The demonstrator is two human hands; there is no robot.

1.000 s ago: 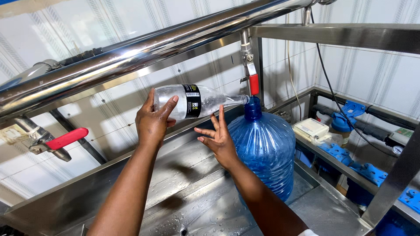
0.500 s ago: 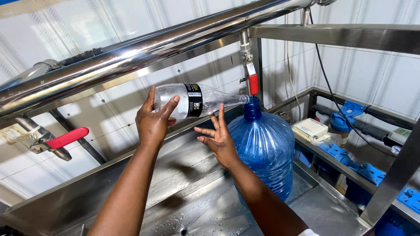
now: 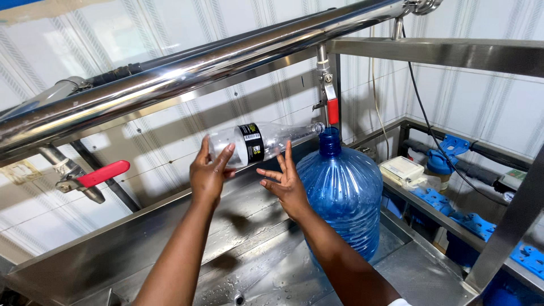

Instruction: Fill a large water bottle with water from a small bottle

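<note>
Clear thin-walled plastic bottle (image 3: 258,144), likely light and crushable: left hand (image 3: 208,173) fingers wrap its base, right hand (image 3: 286,184) fingers spread, steadying underneath.

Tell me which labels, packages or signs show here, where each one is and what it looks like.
Bottle label: black band round the clear plastic bottle that the left hand holds on its side.
Boxy package: white and flat, on the right-hand shelf behind the blue water jug.
No signs or screens that I can make out.
</note>
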